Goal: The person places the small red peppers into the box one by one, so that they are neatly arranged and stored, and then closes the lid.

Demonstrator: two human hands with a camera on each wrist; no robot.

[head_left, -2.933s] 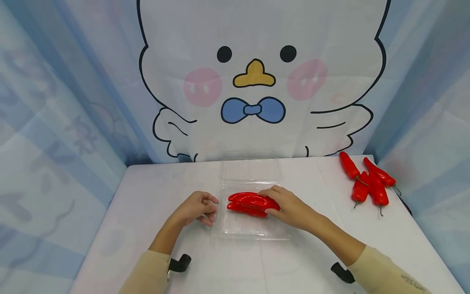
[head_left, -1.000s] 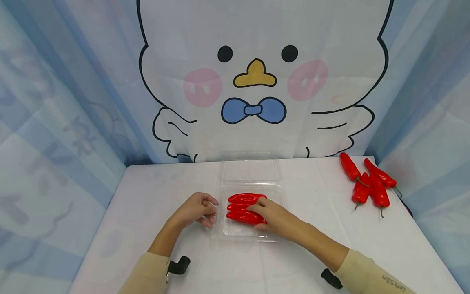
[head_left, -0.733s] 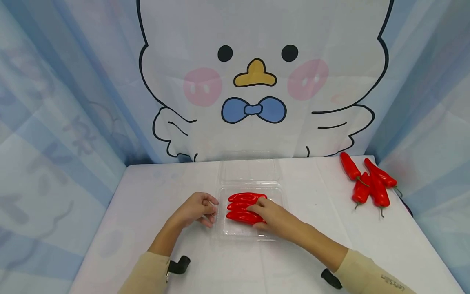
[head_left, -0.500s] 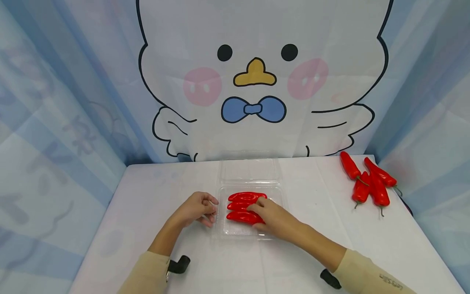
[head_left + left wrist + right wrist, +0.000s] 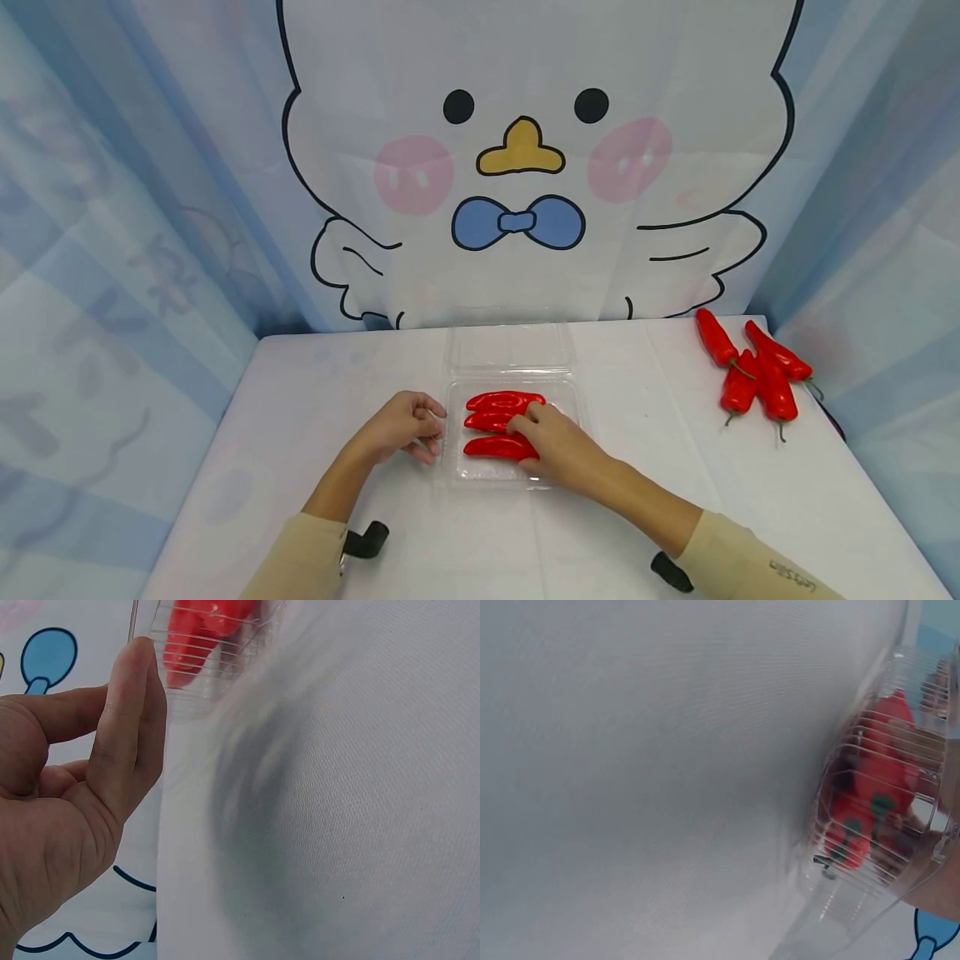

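In the head view, a clear plastic clamshell box [image 5: 468,472] stands mid-table with its lid [image 5: 510,346] folded back. Three red chili peppers lie side by side in it: a back one [image 5: 502,402], a middle one [image 5: 486,422] and a front one [image 5: 495,447]. My right hand [image 5: 566,450] reaches into the box from the right and grips the stem end of the front pepper; its fingers hide that end. At the box's left edge is my left hand [image 5: 405,427], fingers loosely bent, holding nothing. In the left wrist view its fingertips [image 5: 139,656] are at the box rim.
Several more red chili peppers [image 5: 772,387] with green stems lie in a pile at the table's back right corner. White cloth covers the table [image 5: 450,550]. A curtain [image 5: 517,275] with a cartoon bird hangs directly behind the back edge.
The right hand has brought the front pepper down beside the others in the box, then shifted it slightly toward the front, leaving a gap to the middle one. The left hand has stayed put.
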